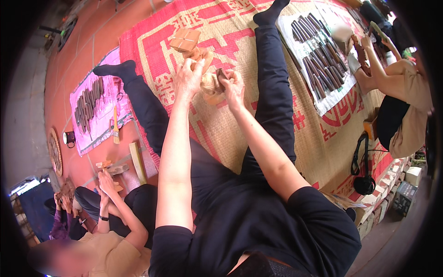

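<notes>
Between my outstretched legs I hold a light wooden carving (pixel 212 86) with a rounded, wavy body and a square block base (pixel 185 39) at its far end. My left hand (pixel 188 76) is closed around its middle, near the base. At the near end, my right hand (pixel 233 87) pinches a small dark brown flat piece (pixel 221 74), possibly folded sandpaper, against the wood. Its underside and the right fingertips are partly hidden.
Rows of dark-handled carving tools (pixel 323 60) lie on a white cloth to the right; more tools (pixel 89 106) lie on a pink cloth at left, near a brush (pixel 116 127). Co-workers sit at lower left and far right. Headphones (pixel 364 184) lie at right on the patterned mat (pixel 318 152).
</notes>
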`<state>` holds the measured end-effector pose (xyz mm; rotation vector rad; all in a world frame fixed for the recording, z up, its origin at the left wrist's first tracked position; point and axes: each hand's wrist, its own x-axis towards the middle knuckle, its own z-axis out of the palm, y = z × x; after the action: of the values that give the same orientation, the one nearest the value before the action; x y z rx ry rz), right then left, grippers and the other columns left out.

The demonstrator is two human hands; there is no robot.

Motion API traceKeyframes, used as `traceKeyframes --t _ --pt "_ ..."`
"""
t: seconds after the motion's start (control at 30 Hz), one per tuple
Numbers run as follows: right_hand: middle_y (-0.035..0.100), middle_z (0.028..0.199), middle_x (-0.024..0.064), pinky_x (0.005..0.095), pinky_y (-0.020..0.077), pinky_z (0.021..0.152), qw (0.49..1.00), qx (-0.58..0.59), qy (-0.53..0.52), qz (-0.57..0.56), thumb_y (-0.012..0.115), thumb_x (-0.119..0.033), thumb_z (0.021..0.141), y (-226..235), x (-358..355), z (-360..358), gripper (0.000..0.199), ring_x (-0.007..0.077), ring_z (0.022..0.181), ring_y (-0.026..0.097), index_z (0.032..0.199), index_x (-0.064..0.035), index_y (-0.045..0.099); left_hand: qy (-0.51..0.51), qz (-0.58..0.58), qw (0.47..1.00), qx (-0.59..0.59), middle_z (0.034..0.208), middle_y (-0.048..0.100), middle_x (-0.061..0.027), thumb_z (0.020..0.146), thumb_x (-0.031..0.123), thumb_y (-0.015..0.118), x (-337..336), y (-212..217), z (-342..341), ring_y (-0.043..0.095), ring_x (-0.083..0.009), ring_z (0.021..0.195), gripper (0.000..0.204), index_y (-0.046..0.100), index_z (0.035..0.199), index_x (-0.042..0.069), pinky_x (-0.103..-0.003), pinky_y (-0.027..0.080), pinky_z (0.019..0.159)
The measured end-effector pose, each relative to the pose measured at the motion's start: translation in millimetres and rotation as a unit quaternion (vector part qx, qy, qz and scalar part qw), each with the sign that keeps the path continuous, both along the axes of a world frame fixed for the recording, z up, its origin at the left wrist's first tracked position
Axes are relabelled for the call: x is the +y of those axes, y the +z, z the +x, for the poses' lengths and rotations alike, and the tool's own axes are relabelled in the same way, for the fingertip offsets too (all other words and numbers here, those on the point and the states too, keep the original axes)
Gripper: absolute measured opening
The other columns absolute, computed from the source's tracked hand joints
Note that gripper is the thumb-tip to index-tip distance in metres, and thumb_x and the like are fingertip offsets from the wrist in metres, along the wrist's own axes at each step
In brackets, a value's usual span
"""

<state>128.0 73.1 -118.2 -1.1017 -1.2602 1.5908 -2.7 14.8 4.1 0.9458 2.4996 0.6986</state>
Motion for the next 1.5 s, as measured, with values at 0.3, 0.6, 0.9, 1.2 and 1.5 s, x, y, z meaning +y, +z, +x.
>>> traceKeyframes --t 0.3,0.6,0.9,1.2,1.5 --pt "0.064 0.086 0.0145 0.0411 0.0463 0.077 0.994 -0.108 -0.028 -0.019 0.074 -0.024 0.076 -20 20 3 0.026 0.0296 0.081 0.06 0.082 -0.0004 0.066 -0.005 0.022 1.0 0.004 0.112 0.059 -0.0192 0.091 0.062 0.049 -3 -1 5 0.059 -0.0388 0.109 0.054 0.061 0.113 0.014 -0.048 0.045 0.092" --pt "0.059 0.1 0.0134 0.0457 0.043 0.087 0.973 -0.212 -0.067 0.062 0.071 -0.029 0.083 -14 -3 -6 0.028 0.0343 0.097 0.054 0.092 -0.0044 0.063 0.006 0.024 1.0 0.012 0.113 0.059 -0.02 0.091 0.061 0.05 -3 3 8 0.06 -0.0385 0.109 0.054 0.061 0.114 0.013 -0.048 0.045 0.093" --pt "0.06 0.095 0.0062 0.0264 0.0461 0.062 0.944 -0.119 -0.069 0.301 0.07 -0.016 0.085 -7 -32 -12 0.02 0.0102 0.073 0.054 0.094 -0.0004 0.063 0.013 0.018 1.0 0.015 0.115 0.059 -0.0205 0.091 0.062 0.049 1 3 6 0.06 -0.0381 0.11 0.056 0.06 0.116 0.013 -0.049 0.046 0.092" --pt "0.058 0.109 0.0117 0.043 0.0411 0.093 0.994 -0.102 0.0 0.035 0.071 -0.027 0.081 -12 5 -3 0.028 0.0322 0.105 0.051 0.094 -0.0044 0.062 0.02 0.03 0.999 0.009 0.112 0.059 -0.0196 0.091 0.06 0.05 -2 1 6 0.06 -0.0384 0.109 0.053 0.061 0.113 0.014 -0.049 0.045 0.091" --pt "0.06 0.103 0.0128 0.0395 0.0431 0.088 0.999 -0.01 -0.014 0.042 0.074 -0.024 0.078 13 -14 -10 0.024 0.027 0.094 0.056 0.081 -0.0034 0.061 0.025 0.032 0.999 -0.009 0.112 0.06 -0.0196 0.091 0.06 0.051 -5 -9 -5 0.059 -0.038 0.11 0.053 0.061 0.114 0.013 -0.047 0.046 0.092"
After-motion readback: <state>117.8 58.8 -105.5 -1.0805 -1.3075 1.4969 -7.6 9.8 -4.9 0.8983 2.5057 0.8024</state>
